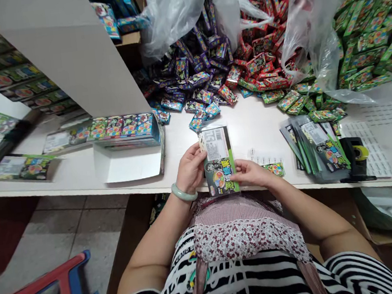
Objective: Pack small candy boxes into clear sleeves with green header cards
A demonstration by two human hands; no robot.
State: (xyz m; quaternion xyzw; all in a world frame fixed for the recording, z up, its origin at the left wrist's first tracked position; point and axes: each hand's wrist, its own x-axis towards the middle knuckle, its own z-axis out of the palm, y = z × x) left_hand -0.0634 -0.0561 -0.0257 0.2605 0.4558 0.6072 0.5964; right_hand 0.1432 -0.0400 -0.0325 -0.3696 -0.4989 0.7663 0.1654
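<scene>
A flat printed candy packet [218, 163], black and green with a white label and barcode, is held upright before me at the table's front edge. My left hand [191, 166] pinches its left side, thumb on the front; a pale green bangle circles that wrist. Gripping its lower right edge is my right hand [250, 174], thumb and finger closed on it. Just beyond the packet lie small blue candy boxes [206, 113]. A green candy box [274, 169] rests beside my right hand, near a sheet of round clear stickers [259, 156].
Heaps of purple [194, 71], red [260, 64] and green boxes [368, 47] spill from plastic bags at the back. An open display carton [130, 164] stands left. Flat packets [316, 145] lie right, beside a black tape dispenser [356, 157]. A red-and-blue stool [56, 290] is on the floor.
</scene>
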